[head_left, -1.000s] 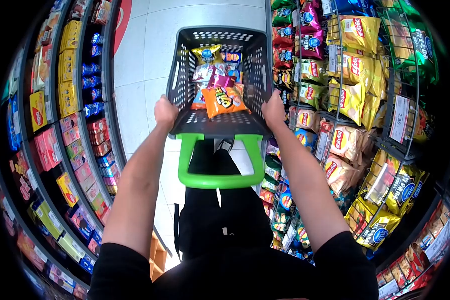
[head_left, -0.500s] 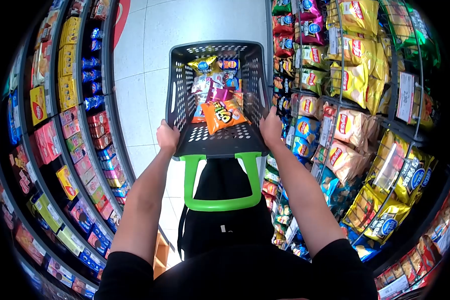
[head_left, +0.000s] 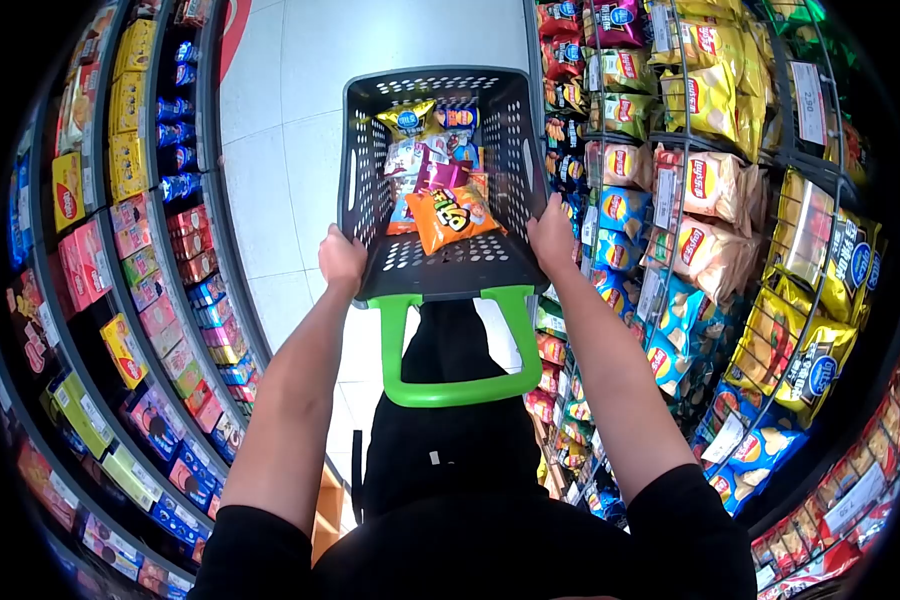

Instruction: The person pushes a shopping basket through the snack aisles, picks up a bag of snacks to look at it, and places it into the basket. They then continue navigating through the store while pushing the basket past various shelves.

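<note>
A dark grey perforated shopping basket [head_left: 448, 280] is held out in front of my body. My left hand [head_left: 341, 258] is closed around its left near corner, and my right hand [head_left: 552, 238] grips the right near corner. The green carrying handle [head_left: 460, 393] hangs folded down toward me, touched by neither hand. Inside the basket, an orange snack bag [head_left: 450, 220] lies on top, nearest to me. Behind it are a purple packet [head_left: 440, 174], a yellow snack bag [head_left: 407, 119] and several white and blue packets, partly covering each other.
Shelves of boxed snacks [head_left: 80, 265] line the left of the aisle. On the right, wire racks [head_left: 676, 178] hold several kinds of chip bags [head_left: 710, 180], close beside my right arm. Pale tiled floor [head_left: 300, 130] runs ahead between them.
The shelves on both sides and the floor have slid toward me in view. The basket sits slightly higher and its handle has shifted right. Both hands keep their grip.
</note>
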`<state>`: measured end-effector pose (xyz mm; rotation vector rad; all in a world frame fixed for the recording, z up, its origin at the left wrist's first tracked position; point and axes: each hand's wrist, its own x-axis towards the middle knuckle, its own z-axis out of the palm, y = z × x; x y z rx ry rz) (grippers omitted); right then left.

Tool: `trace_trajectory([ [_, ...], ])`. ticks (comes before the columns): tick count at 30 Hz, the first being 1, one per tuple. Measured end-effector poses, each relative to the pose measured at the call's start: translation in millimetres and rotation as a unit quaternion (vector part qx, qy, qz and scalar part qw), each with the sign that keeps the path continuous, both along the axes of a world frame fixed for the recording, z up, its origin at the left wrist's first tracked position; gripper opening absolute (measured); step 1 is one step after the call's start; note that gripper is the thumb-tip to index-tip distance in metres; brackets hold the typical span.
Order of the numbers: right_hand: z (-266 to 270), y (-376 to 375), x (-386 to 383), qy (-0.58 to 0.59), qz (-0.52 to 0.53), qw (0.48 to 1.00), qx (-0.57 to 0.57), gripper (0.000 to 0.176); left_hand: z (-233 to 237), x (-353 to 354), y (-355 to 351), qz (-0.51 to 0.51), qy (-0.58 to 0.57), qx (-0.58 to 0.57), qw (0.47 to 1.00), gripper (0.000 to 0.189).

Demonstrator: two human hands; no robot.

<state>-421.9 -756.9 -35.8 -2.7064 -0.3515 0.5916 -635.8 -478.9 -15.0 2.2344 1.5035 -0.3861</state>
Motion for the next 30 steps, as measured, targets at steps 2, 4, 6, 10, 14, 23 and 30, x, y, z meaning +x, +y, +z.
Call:
trace_trajectory([
  [2, 5.9, -6.4, -11.5, 0.030, -0.023, 0.999, -0.027, 0.045, -3.4, -13.3, -9.4, 0.001, -0.002, -0.003, 1.000, 0.022],
  [4, 0.4, -15.2, -20.8, 0.046, -0.030, 0.997, -0.046, 0.050, -1.7, -23.9, -19.1, 0.011, 0.004, -0.007, 1.000, 0.022],
  [6, -7.3, -22.4, -30.8, 0.036, -0.026, 0.998, -0.048, 0.053, -1.9, -29.6, -24.0, 0.013, 0.003, -0.009, 1.000, 0.022],
  [10, -3.9, -23.5, -34.0, 0.046, -0.042, 0.997, -0.036, 0.052, -4.5, -31.5, -24.1, 0.008, -0.001, -0.001, 1.000, 0.022],
  [14, 7.5, -12.7, -23.0, 0.061, -0.060, 0.996, -0.018, 0.049, -2.4, -25.2, -21.3, 0.013, -0.021, -0.004, 1.000, 0.023],
  [23, -7.8, -3.4, 0.4, 0.049, -0.056, 0.997, -0.012, 0.057, -3.9, 2.2, -1.1, 0.017, -0.012, -0.006, 1.000, 0.023],
  [30, -15.6, 27.5, 49.1, -0.006, -0.024, 0.999, 0.025, 0.054, -5.8, 42.4, 27.1, 0.028, -0.021, 0.003, 0.999, 0.025],
])
